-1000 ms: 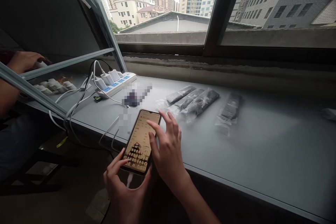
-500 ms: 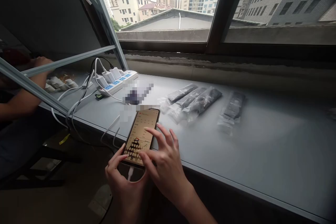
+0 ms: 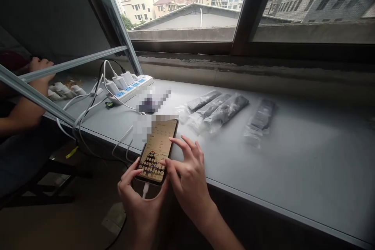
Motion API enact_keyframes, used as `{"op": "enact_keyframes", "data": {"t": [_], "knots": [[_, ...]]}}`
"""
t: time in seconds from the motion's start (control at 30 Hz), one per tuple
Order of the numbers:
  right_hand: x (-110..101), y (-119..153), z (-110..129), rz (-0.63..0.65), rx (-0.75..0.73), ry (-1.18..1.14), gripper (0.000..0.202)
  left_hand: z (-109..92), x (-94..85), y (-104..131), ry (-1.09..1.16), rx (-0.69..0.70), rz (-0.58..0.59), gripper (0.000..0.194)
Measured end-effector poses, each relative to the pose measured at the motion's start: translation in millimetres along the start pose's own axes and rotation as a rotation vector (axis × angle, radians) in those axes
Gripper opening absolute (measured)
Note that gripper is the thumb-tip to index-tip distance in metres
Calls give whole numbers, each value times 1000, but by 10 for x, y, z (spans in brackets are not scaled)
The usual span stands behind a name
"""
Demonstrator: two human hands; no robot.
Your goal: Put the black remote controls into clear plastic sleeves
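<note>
A smartphone point(image 3: 159, 140) with a lit screen and an on-screen keyboard tilts over the front edge of the grey table. My left hand point(image 3: 140, 199) grips its lower end from both sides, the thumb on one edge and fingers on the other. A white charging cable point(image 3: 145, 190) is plugged into the phone's bottom. Over the right side of the screen hovers my right hand point(image 3: 189, 172), fingers spread, index finger and thumb near the keyboard. It holds nothing. Part of the phone's top left is hidden by a blurred patch.
On the table point(image 3: 293, 172) lie several dark items in clear plastic bags point(image 3: 225, 111). A white power strip point(image 3: 131, 90) with plugged-in chargers stands at the left, cables hanging over the edge. Beyond a metal frame point(image 3: 76, 62), another person's arm point(image 3: 32, 101) rests. Windows line the back.
My right hand has shifted slightly right, its thumb and fingers moving off the left part of the keyboard. My left hand keeps its hold on the phone. The view has tilted a little.
</note>
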State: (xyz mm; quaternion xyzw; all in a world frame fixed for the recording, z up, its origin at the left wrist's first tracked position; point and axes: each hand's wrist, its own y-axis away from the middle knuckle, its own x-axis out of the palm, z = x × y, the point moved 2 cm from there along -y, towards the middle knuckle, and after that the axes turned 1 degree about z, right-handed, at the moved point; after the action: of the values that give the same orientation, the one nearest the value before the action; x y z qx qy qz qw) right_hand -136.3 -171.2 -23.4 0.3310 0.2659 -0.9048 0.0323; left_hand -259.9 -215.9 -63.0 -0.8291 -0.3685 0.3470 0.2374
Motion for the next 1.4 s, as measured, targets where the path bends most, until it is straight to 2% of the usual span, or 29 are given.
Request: {"op": "enact_keyframes", "data": {"t": [0.17, 0.37, 0.57, 1.0, 1.23, 1.4], "knots": [[13, -2, 27, 45, -77, -17, 30, 21, -1, 6, 9, -14, -15, 54], [-26, 4, -17, -41, 17, -72, 40, 31, 1, -2, 23, -18, 14, 58], [-53, 13, 14, -76, -26, -35, 30, 38, -18, 11, 35, -68, 28, 57], [19, 49, 40, -97, -91, 11, 23, -36, 2, 20, 39, -111, -7, 50], [64, 42, 43, -76, -93, 63, 21, -46, 6, 18, 40, -107, -9, 49], [69, 41, 41, -49, -71, 48, 22, 37, -1, 36, 45, -90, 4, 52]]}}
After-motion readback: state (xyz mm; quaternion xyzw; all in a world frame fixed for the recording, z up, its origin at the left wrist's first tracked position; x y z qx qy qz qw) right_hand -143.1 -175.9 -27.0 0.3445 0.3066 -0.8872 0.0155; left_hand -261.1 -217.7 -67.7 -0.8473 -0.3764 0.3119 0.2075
